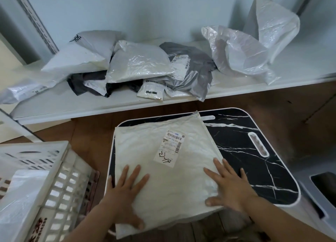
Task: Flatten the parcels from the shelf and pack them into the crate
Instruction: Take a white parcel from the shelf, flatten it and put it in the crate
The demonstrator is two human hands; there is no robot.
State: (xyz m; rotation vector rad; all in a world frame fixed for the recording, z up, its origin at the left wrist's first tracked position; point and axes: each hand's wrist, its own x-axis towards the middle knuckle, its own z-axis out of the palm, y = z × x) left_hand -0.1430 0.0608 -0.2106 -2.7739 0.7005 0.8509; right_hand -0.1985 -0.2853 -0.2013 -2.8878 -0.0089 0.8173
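1. Your left hand (127, 190) lies flat on the near left part of the white padded mailer (163, 169), fingers straight and spread, thumb at the mailer's near edge, gripping nothing.
2. Your right hand (229, 185) presses flat on the mailer's right edge, fingers splayed, thumb pointing left along its near edge, holding nothing.
3. That mailer lies face up on the black marble-patterned surface (254, 150), covering its left part, with a shipping label (170, 146) above and between your hands.
4. Left of the mailer stands the white slatted crate (60, 178), with a pale plastic parcel (20, 196) inside it.
5. Beyond the mailer, the white shelf (91, 105) carries a heap of parcels: white poly bags (138, 63), a grey bag (190, 74) with a label, and a dark one underneath at the left.
6. Right of that heap on the shelf are crumpled translucent bags (243, 50).
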